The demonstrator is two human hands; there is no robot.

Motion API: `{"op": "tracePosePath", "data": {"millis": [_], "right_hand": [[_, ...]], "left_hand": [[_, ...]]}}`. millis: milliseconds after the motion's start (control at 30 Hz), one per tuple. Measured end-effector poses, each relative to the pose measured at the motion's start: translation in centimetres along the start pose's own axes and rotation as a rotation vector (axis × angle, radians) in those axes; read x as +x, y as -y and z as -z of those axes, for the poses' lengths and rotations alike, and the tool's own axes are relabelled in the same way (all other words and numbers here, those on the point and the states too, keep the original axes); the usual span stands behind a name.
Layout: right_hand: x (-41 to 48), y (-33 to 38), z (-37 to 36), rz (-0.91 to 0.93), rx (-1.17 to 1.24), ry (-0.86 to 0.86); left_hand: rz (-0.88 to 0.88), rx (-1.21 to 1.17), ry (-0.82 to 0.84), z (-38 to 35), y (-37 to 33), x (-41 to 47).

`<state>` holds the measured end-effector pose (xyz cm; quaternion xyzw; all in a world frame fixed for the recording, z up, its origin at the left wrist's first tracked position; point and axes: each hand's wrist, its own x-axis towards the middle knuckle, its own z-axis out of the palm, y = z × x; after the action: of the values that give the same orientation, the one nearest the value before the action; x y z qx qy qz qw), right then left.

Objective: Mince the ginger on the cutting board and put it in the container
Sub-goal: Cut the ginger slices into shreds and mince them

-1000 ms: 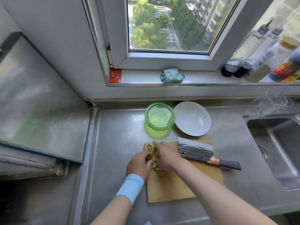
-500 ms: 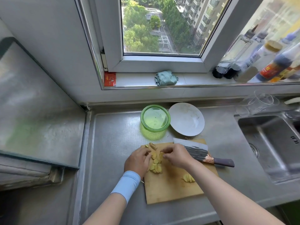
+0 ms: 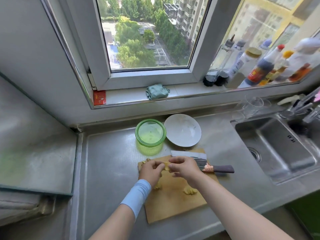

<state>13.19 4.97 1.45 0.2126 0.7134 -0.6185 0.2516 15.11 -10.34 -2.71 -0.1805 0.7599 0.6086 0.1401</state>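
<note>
On the far left end of the wooden cutting board (image 3: 173, 205), we've got both hands bunched together over a little stack of ginger slices (image 3: 166, 166). Our left hand (image 3: 151, 170) comes in from below with a light-blue wrist sleeve (image 3: 136, 193) on the forearm. Its fingers are curled in and the tips pinch the stack from the left. Our right hand (image 3: 183, 168) reaches across from the right, knuckles up. Its forefinger is arched over the top and its thumb is tucked in, pinching the same slices from the other side. The rest of its fingers hang loosely curled under the palm.

More ginger is scattered around the board. There's one small heap (image 3: 189, 191) near the right forearm, another (image 3: 158, 186) half hidden under the left wrist, and a couple of bits (image 3: 144, 161) at the board's far left corner.

The cleaver (image 3: 188, 155) lies flat across the far right of the board with its dark handle (image 3: 223, 168) poking out over the steel counter (image 3: 107, 161). Our right hand covers part of the blade.

Just behind the board sits the green container (image 3: 150, 133), open, with what look like a few small bits on its bottom. It's touching a white bowl (image 3: 182, 129) on its right.

The sink (image 3: 277, 148) is off to the right. Up on the windowsill (image 3: 183, 93) there's a crumpled teal cloth (image 3: 157, 91), a red box (image 3: 99, 97) and a row of sauce bottles (image 3: 256, 66).
</note>
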Motion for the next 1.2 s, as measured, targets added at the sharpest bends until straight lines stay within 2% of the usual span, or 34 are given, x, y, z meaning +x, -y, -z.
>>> {"op": "tracePosePath", "data": {"millis": [167,433,567,700,767,833,933,1200], "right_hand": [[-1.1,0.2,4.6,0.018,0.013,-0.033],[-2.1,-1.3,10.6,-0.006,-0.049,0.004],[-1.7,-3.3,12.6,-0.045,-0.078,0.004],[-1.3,-5.7,13.3,-0.118,-0.136,0.039],[-1.0,-6.6,13.1,-0.155,-0.138,0.070],[-0.6,-7.2,12.8,-0.204,-0.140,0.086],[0.1,-7.2,12.6,-0.269,-0.166,0.093],[1.3,-6.5,12.2,-0.283,-0.404,0.052]], "left_hand": [[0.032,-0.026,-0.105,-3.7,-1.1,-0.6],[0.004,0.000,-0.016,-10.2,-2.8,-3.1],[0.001,0.033,0.041,-11.9,-1.4,-3.5],[-0.006,0.183,0.054,-12.8,1.1,-3.8],[-0.033,0.295,0.009,-12.9,1.7,-4.0],[-0.153,0.474,-0.035,-12.6,2.3,-4.2],[-0.331,0.715,0.049,-12.2,3.4,-3.9],[-0.371,0.737,0.033,-12.8,4.1,-3.3]]}}
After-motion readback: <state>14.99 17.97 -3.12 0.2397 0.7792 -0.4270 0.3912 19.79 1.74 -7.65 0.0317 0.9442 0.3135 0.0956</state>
